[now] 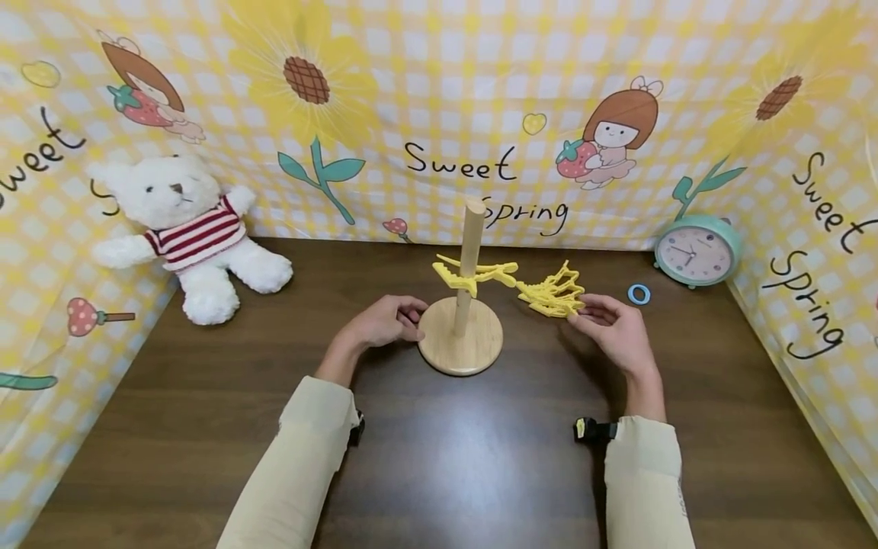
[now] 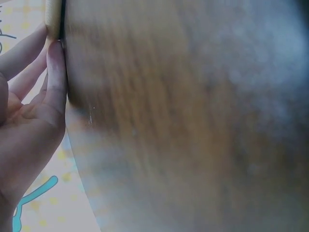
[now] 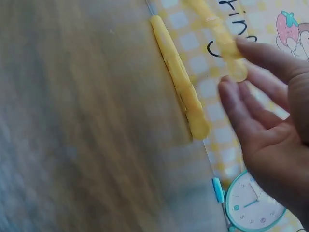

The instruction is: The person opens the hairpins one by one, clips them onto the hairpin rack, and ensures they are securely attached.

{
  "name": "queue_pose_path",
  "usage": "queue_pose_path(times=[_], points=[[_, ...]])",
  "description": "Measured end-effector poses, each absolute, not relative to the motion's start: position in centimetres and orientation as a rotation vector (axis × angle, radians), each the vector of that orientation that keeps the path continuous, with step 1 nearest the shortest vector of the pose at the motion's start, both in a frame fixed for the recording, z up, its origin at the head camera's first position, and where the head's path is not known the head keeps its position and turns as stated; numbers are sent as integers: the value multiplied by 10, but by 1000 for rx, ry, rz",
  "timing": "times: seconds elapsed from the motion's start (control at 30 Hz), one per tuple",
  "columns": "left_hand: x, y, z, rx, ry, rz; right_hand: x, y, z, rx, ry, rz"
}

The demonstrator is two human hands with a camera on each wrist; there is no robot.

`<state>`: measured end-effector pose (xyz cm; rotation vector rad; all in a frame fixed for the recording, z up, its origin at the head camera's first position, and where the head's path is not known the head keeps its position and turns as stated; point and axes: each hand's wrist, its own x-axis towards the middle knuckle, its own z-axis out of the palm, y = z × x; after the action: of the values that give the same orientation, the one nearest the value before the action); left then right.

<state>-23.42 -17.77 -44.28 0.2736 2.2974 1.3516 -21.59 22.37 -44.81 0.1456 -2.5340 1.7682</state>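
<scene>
A wooden stand with a round base (image 1: 446,347) and an upright peg (image 1: 472,236) is in the middle of the table. My left hand (image 1: 387,320) grips the left edge of the base; in the left wrist view the fingertips (image 2: 55,50) meet its rim (image 2: 54,19). A yellow, openwork plastic piece (image 1: 480,276) overlaps the peg partway up. On its right, a bunched yellow lattice-like part (image 1: 552,296) spreads out toward my right hand (image 1: 613,328). That hand pinches its end between thumb and fingers. The right wrist view shows the pinched yellow strip (image 3: 224,41) and another yellow length (image 3: 178,77).
A blue ring (image 1: 639,294) lies right of my right hand, before a mint-green alarm clock (image 1: 696,252). A white teddy bear (image 1: 199,221) in a striped sweater sits at the back left. Patterned cloth (image 1: 439,91) walls the back and sides of the brown table (image 1: 439,473).
</scene>
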Motion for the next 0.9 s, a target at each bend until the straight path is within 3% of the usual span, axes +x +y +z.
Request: queue_pose_path(times=[0.4, 0.9], points=[[-234, -175, -443, 260, 2309, 1336, -215, 212, -431, 326, -1898, 1983], [-236, -173, -445, 277, 2323, 1316, -225, 200, -400, 540, -1610, 2057]])
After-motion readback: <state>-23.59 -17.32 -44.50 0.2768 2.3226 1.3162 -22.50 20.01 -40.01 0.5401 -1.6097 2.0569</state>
